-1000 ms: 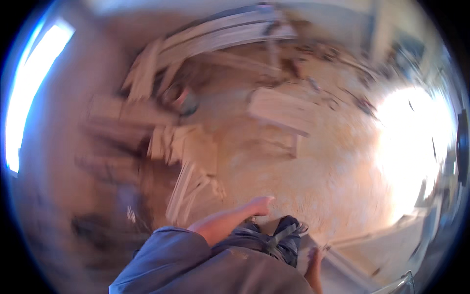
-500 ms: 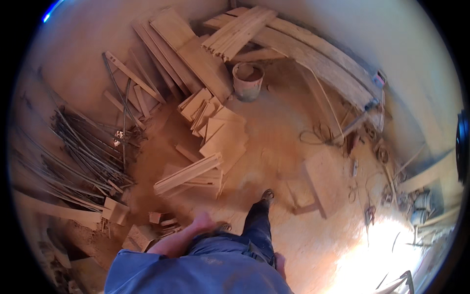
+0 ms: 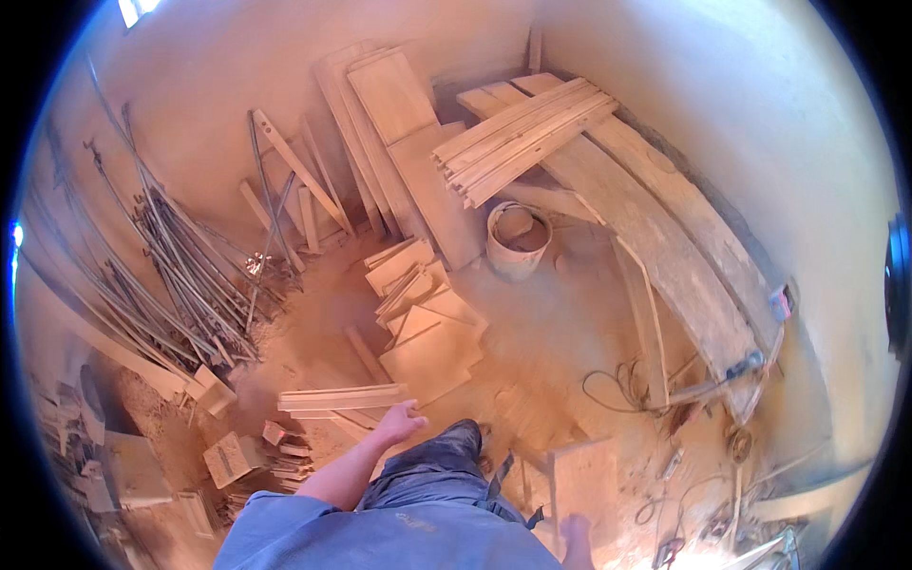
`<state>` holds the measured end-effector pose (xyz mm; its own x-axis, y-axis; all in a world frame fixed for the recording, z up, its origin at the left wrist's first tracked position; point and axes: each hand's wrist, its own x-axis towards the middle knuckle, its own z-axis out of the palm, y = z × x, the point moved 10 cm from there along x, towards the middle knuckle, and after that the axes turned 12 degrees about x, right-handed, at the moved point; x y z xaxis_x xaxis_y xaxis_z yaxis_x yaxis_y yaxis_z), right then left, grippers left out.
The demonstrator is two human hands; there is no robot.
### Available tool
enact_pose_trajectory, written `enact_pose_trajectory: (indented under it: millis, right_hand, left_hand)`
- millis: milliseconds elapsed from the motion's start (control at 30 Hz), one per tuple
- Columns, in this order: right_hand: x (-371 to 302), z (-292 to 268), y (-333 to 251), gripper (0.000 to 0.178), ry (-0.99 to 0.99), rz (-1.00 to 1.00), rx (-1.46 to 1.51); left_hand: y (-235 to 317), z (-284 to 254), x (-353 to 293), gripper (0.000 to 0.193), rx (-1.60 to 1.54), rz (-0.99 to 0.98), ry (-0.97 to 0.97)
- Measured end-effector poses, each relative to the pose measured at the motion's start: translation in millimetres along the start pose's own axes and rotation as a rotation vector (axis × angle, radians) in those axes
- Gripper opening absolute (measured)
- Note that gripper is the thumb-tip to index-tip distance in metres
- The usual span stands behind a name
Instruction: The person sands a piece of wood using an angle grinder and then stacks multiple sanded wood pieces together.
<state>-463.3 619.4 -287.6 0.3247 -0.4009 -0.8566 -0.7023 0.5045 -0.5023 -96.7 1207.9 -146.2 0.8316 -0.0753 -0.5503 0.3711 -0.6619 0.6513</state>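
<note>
I stand on a sawdust-covered floor and look down past my blue shirt and dark trousers. My left hand hangs in front of me with its fingers loosely apart and holds nothing. It is just above a short stack of wooden slats lying on the floor. Only the fingertips of my right hand show at the bottom edge, beside a flat wooden panel; its state is unclear. A pile of square boards lies ahead of my feet.
A bucket stands on the floor ahead. Long planks and a bundle of strips lean at the right wall. Boards lean at the back. Metal rods lie at the left. Cables and tools sprawl at the right.
The view has swung round and steadied on the corner with leaning boards and the bucket. My left arm stays in front of me, its hand now over the slats.
</note>
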Motion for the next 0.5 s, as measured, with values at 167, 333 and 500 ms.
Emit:
enact_pose_trajectory:
  millis: [167, 333, 500]
  right_hand:
    - [42, 135, -297, 0.009, -0.077, -0.33, 0.123]
    - [42, 247, -463, 0.035, -0.194, -0.45, -0.127]
    - [54, 311, -540, 0.042, -0.309, -0.412, -0.163]
  left_hand:
    - [38, -25, 83, 0.074, -0.379, -0.317, 0.098]
    - [84, -49, 204, 0.052, -0.87, -0.273, 0.226]
    - [203, -128, 331, 0.027, -1.021, -0.254, 0.311]
